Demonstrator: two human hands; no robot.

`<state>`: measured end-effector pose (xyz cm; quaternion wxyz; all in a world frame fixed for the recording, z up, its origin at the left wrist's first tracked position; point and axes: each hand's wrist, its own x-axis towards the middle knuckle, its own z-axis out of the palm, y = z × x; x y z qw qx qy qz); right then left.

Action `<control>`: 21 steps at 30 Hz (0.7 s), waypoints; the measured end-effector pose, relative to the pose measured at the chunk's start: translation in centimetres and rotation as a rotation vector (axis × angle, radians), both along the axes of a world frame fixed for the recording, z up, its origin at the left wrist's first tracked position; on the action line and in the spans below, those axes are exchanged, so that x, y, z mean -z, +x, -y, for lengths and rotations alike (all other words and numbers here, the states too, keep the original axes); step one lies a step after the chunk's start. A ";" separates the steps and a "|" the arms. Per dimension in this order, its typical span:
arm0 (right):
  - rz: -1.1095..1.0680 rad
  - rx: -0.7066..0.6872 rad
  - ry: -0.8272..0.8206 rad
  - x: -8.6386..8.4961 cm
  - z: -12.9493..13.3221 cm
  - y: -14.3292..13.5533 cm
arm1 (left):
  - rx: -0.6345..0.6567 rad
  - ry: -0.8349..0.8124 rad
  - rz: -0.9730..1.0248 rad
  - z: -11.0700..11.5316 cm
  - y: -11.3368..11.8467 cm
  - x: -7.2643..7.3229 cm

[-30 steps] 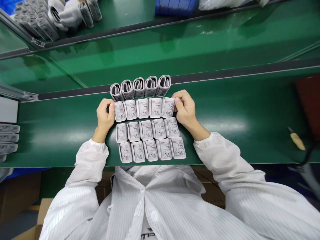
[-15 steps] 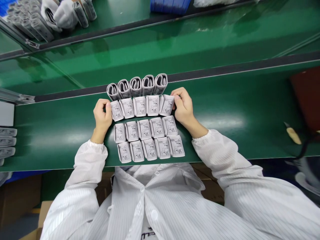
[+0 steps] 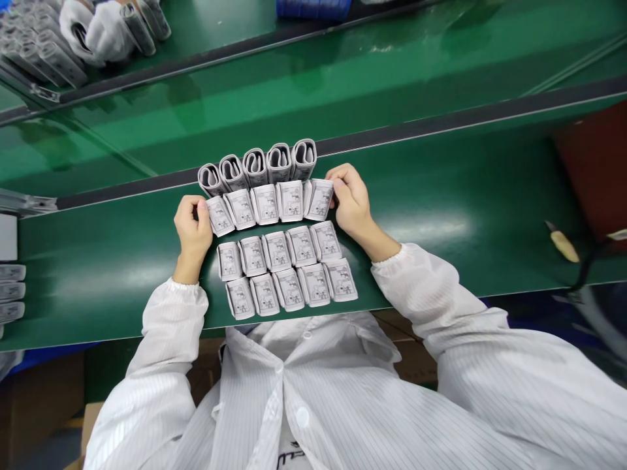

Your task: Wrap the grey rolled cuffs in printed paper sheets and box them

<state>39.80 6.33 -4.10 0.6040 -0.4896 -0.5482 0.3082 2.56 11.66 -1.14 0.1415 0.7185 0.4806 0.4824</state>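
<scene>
Several white folded bundles with grey printed drawings lie in rows on the green bench. My left hand (image 3: 192, 220) is closed at the left end of the upper flat row, its thumb and curled fingers against the end bundle (image 3: 220, 216). At the row's other end, my right hand (image 3: 350, 199) pinches the edge of the last bundle (image 3: 321, 200), which sits slightly tilted. Between them, the row's middle bundles (image 3: 265, 204) sit side by side. Just behind, several rolled bundles (image 3: 255, 167) stand on end, layered coils showing. Two more flat rows (image 3: 289, 267) lie nearer my body.
Across the raised ledge, another person's white-gloved hands (image 3: 100, 34) handle bundles beside a large pile (image 3: 36, 46). A blue bin (image 3: 313, 8) stands at the back. On the right lie a tool with a pale handle (image 3: 563, 245) and a dark red block (image 3: 597, 170).
The whole view has shifted and turned slightly, so the bench things appear further left. Both my hands keep their places at the row's ends; the gloved hands opposite stay at their bundles.
</scene>
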 end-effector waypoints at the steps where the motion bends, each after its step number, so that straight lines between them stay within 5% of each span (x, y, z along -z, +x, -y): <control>1: 0.003 -0.004 0.007 -0.1 0.0 0.0 | 0.000 0.000 0.000 0.0 0.0 0.0; 21: 0.030 -0.008 0.001 -0.5 0.3 -0.1 | 0.002 -0.012 -0.025 0.2 0.1 -0.3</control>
